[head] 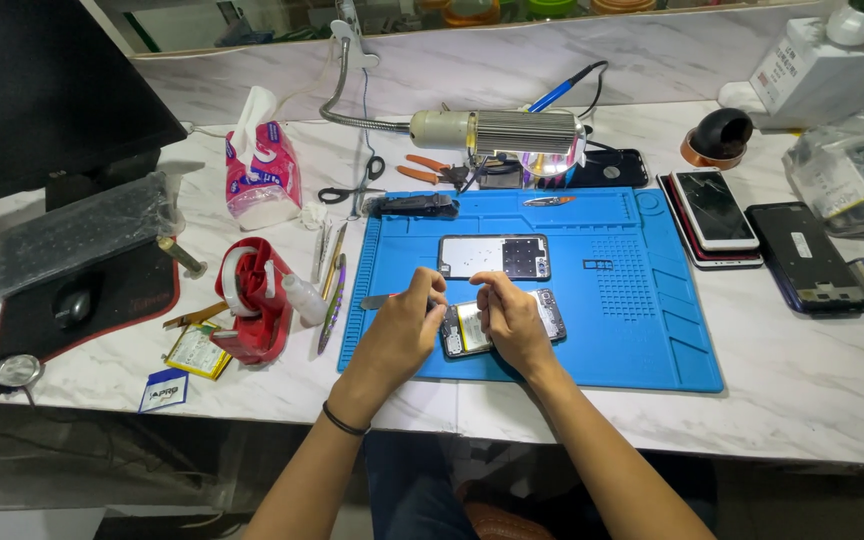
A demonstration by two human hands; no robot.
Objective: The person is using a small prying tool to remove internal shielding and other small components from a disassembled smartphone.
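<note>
1. I am looking down at an opened smartphone with its back cover off [552, 312], lying flat on the blue silicone repair mat [652, 330] on the white marble table [802, 400].
2. My left hand [404, 325] is pinching a thin metal pry tool [374, 300], its tip reaching toward the phone's left end.
3. My right hand [505, 315] is resting on the phone, fingers curled and pressing; the grip is holding nothing that I can tell.
4. Judging: light, stiff, fragile inside. I am favouring the frame edges for holding.
5. A second opened dark phone frame [494, 256] is lying just behind.
</note>
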